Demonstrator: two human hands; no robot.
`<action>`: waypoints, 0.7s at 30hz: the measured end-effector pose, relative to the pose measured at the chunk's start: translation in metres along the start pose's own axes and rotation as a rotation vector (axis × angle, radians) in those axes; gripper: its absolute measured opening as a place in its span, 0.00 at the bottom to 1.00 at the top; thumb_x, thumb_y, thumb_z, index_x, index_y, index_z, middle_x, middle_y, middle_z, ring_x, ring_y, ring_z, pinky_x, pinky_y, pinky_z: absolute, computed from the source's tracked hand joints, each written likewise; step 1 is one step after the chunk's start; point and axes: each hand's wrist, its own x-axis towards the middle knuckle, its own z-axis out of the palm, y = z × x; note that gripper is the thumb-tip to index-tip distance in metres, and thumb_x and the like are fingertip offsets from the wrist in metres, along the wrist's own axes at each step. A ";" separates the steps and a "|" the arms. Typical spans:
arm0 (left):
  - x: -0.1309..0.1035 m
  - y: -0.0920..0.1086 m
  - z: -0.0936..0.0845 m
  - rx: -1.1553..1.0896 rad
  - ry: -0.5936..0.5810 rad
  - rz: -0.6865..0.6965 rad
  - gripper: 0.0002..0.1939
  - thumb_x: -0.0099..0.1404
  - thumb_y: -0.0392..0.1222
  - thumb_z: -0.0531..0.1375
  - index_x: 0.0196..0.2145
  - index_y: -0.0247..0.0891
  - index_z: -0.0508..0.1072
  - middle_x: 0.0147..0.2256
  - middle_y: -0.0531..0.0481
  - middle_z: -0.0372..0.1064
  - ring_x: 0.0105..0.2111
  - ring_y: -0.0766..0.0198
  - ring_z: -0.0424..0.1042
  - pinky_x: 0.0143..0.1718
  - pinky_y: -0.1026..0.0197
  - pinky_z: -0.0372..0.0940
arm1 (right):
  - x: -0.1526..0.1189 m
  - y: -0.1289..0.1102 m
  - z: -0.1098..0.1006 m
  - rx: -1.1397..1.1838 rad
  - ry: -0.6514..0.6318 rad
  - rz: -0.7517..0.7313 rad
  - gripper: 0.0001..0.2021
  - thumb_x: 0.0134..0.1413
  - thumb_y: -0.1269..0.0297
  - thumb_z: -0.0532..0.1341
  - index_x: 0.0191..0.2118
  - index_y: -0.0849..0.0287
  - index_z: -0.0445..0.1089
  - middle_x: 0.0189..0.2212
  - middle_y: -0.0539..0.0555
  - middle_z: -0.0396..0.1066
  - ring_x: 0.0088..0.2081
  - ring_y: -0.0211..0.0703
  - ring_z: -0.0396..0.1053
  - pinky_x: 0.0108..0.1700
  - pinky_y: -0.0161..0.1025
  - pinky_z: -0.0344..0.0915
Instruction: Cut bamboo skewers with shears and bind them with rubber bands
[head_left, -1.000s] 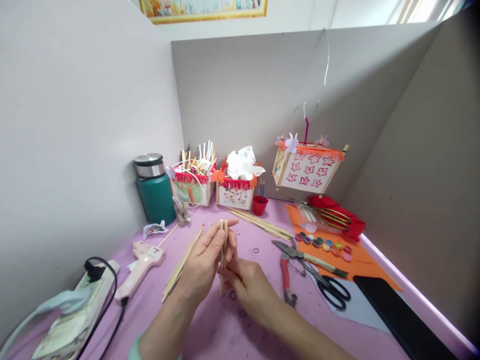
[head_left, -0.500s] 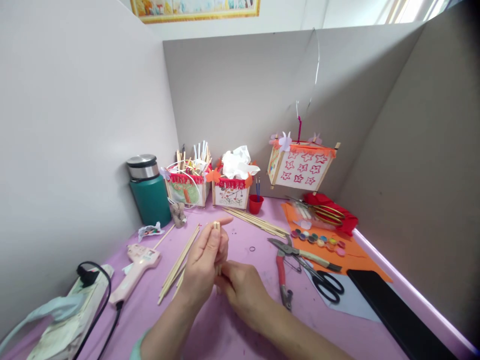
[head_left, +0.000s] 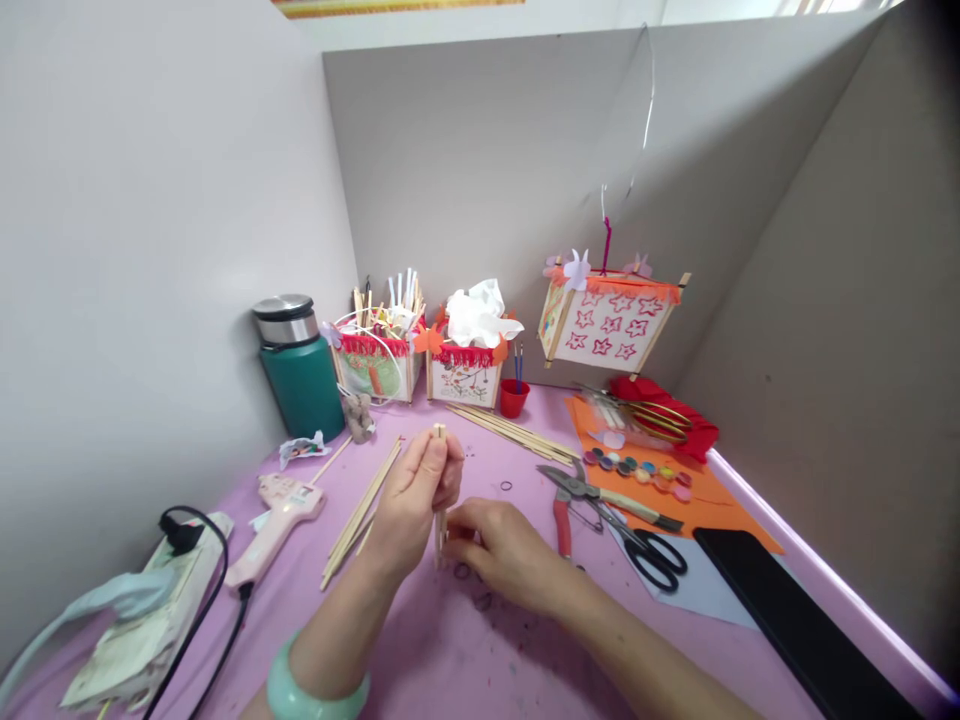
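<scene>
My left hand (head_left: 420,480) is closed around a small bundle of pale wooden sticks (head_left: 440,545), which it holds upright. Their top ends poke out above the thumb, and the middle is hidden in the fist. At the lower part of the bundle, my right hand (head_left: 499,550) has its thumb and forefinger bent together against the sticks. Just below those fingers, a small dark ring (head_left: 461,571) shows, like a rubber band; another ring (head_left: 506,486) lies on the purple table farther back.
Loose sticks (head_left: 360,515) lie left of my hands, beside a pink glue gun (head_left: 281,515). More sticks (head_left: 517,432) lie behind. Pruning shears (head_left: 570,482), black scissors (head_left: 652,560) and a black phone-like slab (head_left: 780,610) are on the right. A decorated lantern (head_left: 611,325) hangs at the back.
My right hand has slid slightly down and away from my left fist, baring more of the sticks' lower length. The dark ring below its fingers now shows. The view has tilted down a little.
</scene>
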 end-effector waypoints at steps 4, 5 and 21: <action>0.000 -0.001 0.004 -0.048 0.078 0.022 0.12 0.66 0.46 0.52 0.30 0.36 0.64 0.20 0.57 0.48 0.17 0.73 0.44 0.19 0.67 0.42 | -0.001 0.001 0.015 -0.066 0.036 0.055 0.04 0.47 0.74 0.57 0.26 0.61 0.68 0.25 0.51 0.70 0.27 0.37 0.65 0.30 0.31 0.54; 0.000 -0.001 0.004 -0.061 0.096 0.030 0.11 0.66 0.46 0.52 0.31 0.36 0.65 0.20 0.57 0.48 0.17 0.73 0.44 0.18 0.68 0.42 | -0.001 0.001 0.019 -0.079 0.056 0.070 0.04 0.47 0.74 0.57 0.26 0.61 0.67 0.24 0.51 0.69 0.26 0.37 0.64 0.29 0.31 0.54; -0.003 0.002 -0.022 0.166 -0.014 -0.047 0.12 0.66 0.45 0.51 0.38 0.35 0.69 0.27 0.50 0.64 0.29 0.65 0.65 0.35 0.60 0.62 | 0.002 -0.005 0.013 0.041 0.055 0.065 0.03 0.48 0.72 0.58 0.27 0.61 0.69 0.26 0.50 0.70 0.27 0.36 0.65 0.30 0.31 0.56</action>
